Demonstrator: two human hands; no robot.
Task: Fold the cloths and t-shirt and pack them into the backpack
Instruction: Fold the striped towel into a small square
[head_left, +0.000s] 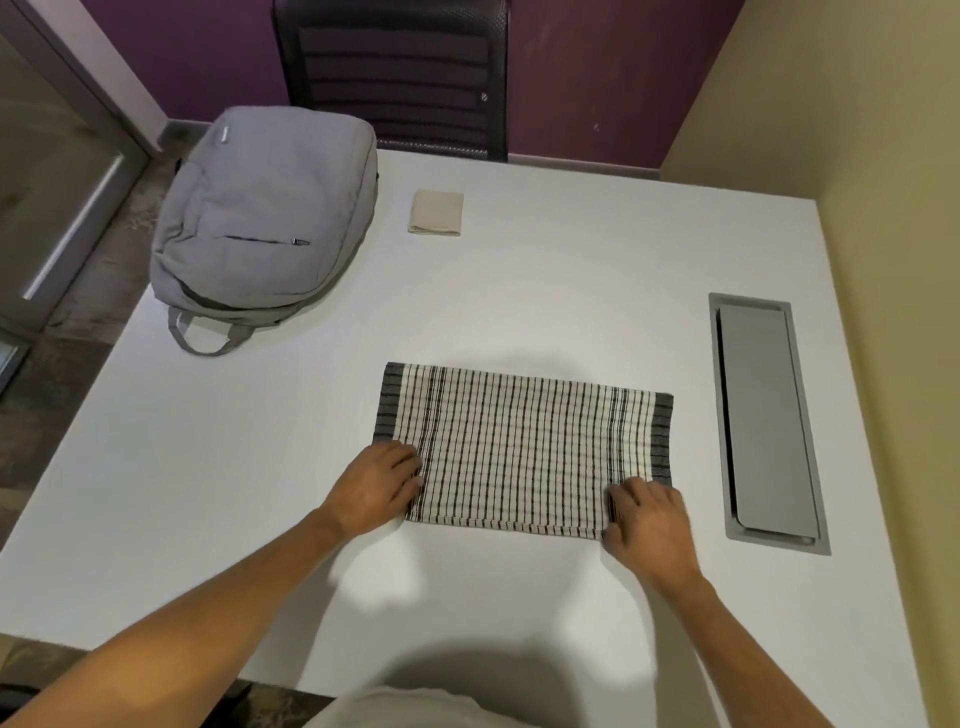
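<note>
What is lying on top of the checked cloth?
Both hands: left hand on the near left corner of the checked cloth, right hand on the near right. Those corners are covered.

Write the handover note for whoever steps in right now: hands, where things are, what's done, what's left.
Left hand: on the near left corner of the checked cloth, fingers curled at its edge.
Right hand: on the near right corner, fingers curled at the edge.
Checked cloth: flat on the table, apparently folded once, needs more folds.
Beige cloth: folded small, at the far side beside the backpack.
Backpack: lying flat at the far left corner, looks closed.
T-shirt: not in view.
Left: finish the checked cloth, fold the t-shirt, open the backpack, pack everything.
</note>
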